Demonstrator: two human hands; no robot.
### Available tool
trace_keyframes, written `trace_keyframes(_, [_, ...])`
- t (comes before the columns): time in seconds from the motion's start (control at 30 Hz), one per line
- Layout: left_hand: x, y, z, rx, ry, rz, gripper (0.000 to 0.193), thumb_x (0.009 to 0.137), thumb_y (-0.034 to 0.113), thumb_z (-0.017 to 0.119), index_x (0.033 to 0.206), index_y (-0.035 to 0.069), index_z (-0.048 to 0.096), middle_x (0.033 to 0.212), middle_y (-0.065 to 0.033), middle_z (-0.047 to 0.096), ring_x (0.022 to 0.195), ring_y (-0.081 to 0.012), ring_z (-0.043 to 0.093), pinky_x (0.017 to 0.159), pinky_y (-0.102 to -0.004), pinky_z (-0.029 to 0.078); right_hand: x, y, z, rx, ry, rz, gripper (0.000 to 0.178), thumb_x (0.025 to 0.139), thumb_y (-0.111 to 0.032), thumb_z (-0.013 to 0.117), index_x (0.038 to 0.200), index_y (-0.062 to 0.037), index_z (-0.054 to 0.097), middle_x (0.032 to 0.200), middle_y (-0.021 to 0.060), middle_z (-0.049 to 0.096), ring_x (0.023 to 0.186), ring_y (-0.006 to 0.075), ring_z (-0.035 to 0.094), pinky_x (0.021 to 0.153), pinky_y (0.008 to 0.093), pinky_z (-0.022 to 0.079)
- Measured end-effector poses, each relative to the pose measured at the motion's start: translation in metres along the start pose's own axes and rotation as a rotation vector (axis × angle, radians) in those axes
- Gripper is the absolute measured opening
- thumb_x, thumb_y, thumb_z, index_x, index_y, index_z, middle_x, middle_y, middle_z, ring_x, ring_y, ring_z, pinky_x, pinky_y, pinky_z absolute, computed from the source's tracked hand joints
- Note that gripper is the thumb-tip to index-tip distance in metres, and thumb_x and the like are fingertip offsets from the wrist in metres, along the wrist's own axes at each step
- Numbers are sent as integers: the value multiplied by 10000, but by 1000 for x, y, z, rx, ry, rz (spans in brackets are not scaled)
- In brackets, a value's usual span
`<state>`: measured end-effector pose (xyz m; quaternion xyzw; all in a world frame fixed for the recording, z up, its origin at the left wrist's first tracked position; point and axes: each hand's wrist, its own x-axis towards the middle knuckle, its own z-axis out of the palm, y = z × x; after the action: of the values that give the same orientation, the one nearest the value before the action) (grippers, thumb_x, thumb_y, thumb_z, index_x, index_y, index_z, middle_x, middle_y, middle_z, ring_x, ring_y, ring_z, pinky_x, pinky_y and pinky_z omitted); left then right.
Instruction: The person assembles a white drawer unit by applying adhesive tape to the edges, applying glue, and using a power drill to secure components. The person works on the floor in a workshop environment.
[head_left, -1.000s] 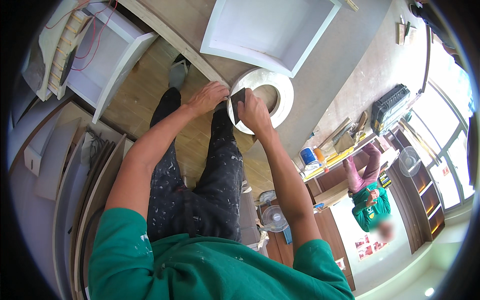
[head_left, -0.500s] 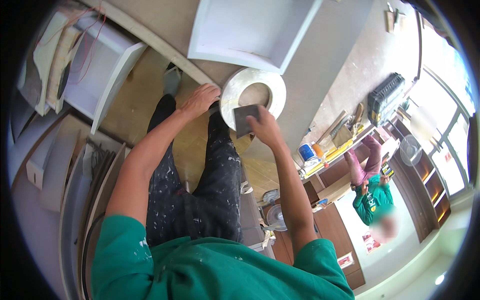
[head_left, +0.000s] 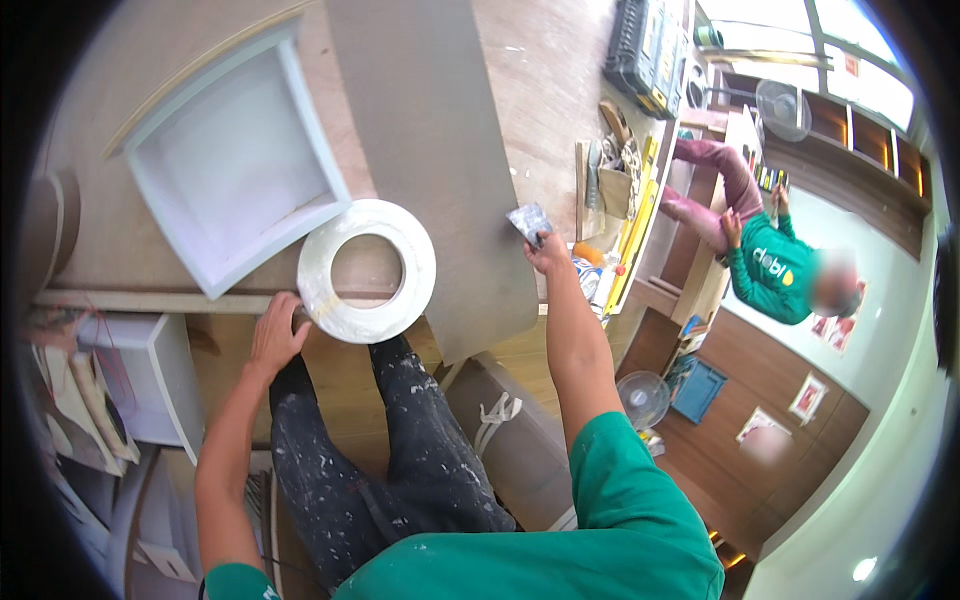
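My right hand (head_left: 547, 254) is stretched out over the grey strip of the worktop, closed on a flat grey square piece (head_left: 529, 222), thin and slightly shiny. Whether it is a sandpaper sheet or a scraper blade I cannot tell. My left hand (head_left: 277, 337) rests at the worktop's near edge, thumb apart from the fingers, with nothing seen in it. Right beside it lies a wide white ring-shaped roll (head_left: 415, 270), flat and partly over the edge. Behind the roll sits a pale open drawer box (head_left: 235, 165).
To the right are a yellow level (head_left: 632, 235), tools and a black toolbox (head_left: 645, 55). A co-worker in a green shirt (head_left: 775, 255) is beyond. Drawer units (head_left: 155, 380) stand at lower left; a grey covered block (head_left: 520, 440) stands beside my legs.
My right hand has moved from the roll out to the right with the grey piece. The view has turned, showing more worktop. My left hand stays at the edge by the roll.
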<state>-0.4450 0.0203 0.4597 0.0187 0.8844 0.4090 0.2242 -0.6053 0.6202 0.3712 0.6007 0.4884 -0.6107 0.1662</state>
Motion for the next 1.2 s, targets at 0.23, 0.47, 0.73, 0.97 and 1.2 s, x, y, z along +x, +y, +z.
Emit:
trace_keyframes(0.23, [-13, 0, 24, -31, 74, -26, 475, 739, 62, 768, 1163, 24, 557, 1198, -182, 559, 1063, -380, 579, 888, -423, 497, 29, -24, 38, -73, 452, -463, 327, 929, -163, 548, 1236, -49, 559, 1190, 162, 620, 1074, 301, 602, 863, 428, 504])
trace_keyframes(0.47, [2, -9, 12, 184, -46, 110, 263, 739, 107, 774, 923, 6, 615, 994, -130, 609, 946, -345, 583, 814, -430, 494, -179, 41, 148, -584, 69, -1241, 335, 838, -66, 632, 1169, -44, 590, 1174, 161, 608, 1115, 334, 568, 952, 436, 457])
trace_keyframes(0.73, [11, -13, -6, 194, -129, 413, 141, 824, 110, 645, 947, 44, 627, 914, -136, 654, 874, -340, 639, 790, -444, 522, -264, 173, 251, -1369, -930, -1619, 451, 840, -122, 591, 1277, -14, 581, 1325, 120, 570, 1362, 317, 416, 1118, 449, 346])
trace_keyframes(0.97, [17, 55, -40, 74, -141, 449, 112, 853, 101, 632, 887, 18, 564, 807, -144, 599, 778, -352, 611, 690, -457, 498, -307, 128, 300, -2135, -1290, -1586, 319, 835, -204, 634, 1143, -149, 696, 1245, 64, 604, 1317, 243, 467, 1188, 493, 253])
trace_keyframes(1.2, [27, 117, -51, 33, -119, 491, 111, 825, 58, 596, 914, -3, 569, 829, -151, 596, 795, -355, 622, 692, -447, 523, -330, 103, 308, -2489, -1370, -1541, 234, 931, -253, 572, 1097, -203, 728, 1184, 7, 633, 1259, 206, 504, 1153, 516, 325])
